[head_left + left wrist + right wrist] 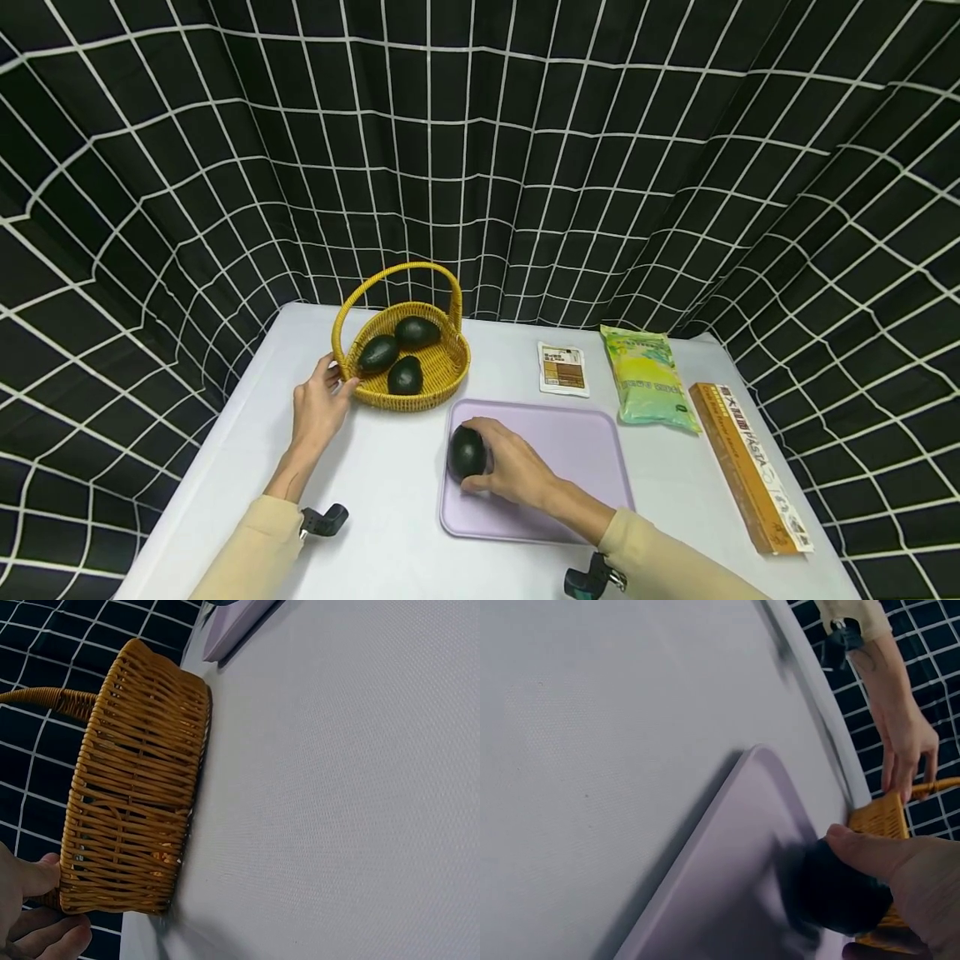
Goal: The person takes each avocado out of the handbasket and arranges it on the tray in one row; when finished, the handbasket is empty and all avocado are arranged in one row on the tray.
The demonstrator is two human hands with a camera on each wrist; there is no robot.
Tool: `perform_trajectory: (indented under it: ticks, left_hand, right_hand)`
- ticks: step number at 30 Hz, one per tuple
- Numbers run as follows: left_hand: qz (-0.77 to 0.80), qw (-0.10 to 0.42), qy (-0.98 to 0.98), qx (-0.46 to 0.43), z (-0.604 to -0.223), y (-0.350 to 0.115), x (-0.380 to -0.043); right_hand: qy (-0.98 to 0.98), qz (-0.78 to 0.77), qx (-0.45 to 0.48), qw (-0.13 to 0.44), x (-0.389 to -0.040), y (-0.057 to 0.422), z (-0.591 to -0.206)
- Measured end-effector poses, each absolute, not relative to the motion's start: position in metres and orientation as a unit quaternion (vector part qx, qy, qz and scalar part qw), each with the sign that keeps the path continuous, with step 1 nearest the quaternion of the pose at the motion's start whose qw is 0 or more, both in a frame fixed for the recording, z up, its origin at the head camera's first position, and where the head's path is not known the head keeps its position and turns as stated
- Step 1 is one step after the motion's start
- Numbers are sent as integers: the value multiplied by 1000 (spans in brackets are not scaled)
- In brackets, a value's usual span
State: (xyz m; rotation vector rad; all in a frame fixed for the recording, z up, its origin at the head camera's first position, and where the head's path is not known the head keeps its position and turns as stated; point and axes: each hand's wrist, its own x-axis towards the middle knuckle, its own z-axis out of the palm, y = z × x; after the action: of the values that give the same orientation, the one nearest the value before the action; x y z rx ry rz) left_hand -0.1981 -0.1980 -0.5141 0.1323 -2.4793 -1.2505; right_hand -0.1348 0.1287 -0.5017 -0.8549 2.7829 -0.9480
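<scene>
My left hand (321, 406) grips the left rim of a yellow wicker basket (408, 403), close to the foot of its arched handle. Inside the basket lie three dark green avocados, one at the back (417, 332), one at the left (378, 354) and one in front (405, 376). Another avocado (467, 455) is held between the thumb and fingers of my right hand (517, 467), over the left side of a lilac tray (585, 450). Whether it touches the tray cannot be told. In the left wrist view, my thumb and fingers meet the end of the basket (135, 780).
Behind the tray lies a small white and brown packet (563, 370). To its right are a yellow-green bag (649, 379) and a long pasta box (750, 467). A black gridded curtain (480, 167) stands behind the white table (375, 500).
</scene>
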Motion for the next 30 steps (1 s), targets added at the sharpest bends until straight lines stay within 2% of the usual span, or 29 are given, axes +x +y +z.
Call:
perform_trajectory:
  ticks: [9, 15, 23, 30]
  left_hand:
    - [-446, 175, -877, 49, -515, -199, -195]
    - [-446, 178, -876, 48, -515, -198, -197]
    - [-446, 179, -876, 52, -514, -198, -197]
    - [-450, 181, -873, 49, -515, -197, -199]
  right_hand:
    - [916, -291, -274, 41, -132, 128, -499]
    - [912, -314, -262, 42, -140, 125, -483]
    - [880, -383, -271, 70, -183, 107, -458]
    - [846, -427, -283, 144, -225, 81, -447]
